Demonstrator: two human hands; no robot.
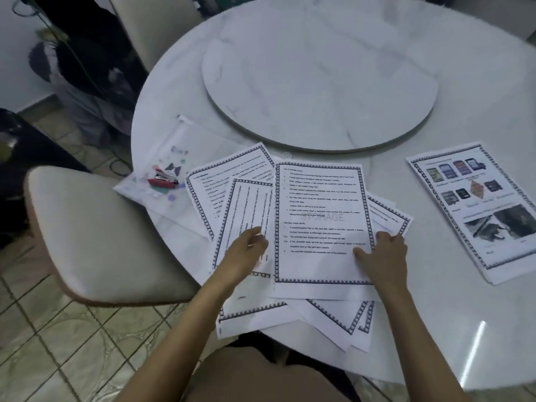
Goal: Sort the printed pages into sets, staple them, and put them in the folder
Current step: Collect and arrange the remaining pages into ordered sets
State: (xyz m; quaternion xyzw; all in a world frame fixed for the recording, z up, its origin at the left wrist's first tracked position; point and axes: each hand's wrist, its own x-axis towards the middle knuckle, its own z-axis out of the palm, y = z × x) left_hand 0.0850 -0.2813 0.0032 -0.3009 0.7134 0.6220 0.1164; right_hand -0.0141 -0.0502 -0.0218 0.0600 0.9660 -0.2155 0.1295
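Several printed pages with dark patterned borders lie fanned in a loose pile (249, 204) at the near edge of the round table. The top page (319, 210) lies upright and shows a faint "STORAGE" watermark. My right hand (380, 253) grips that page at its lower right edge, thumb on top. My left hand (246, 248) rests on the tilted page beside it, fingers curled. A separate set with colour pictures (475, 210) lies to the right. At the left a translucent folder (162, 175) lies flat with a red stapler (163, 181) on it.
A round marble turntable (319, 82) fills the middle of the white table (435, 300). A beige chair (98, 233) stands close on the left, another at the far side. Some pages overhang the near table edge above my lap.
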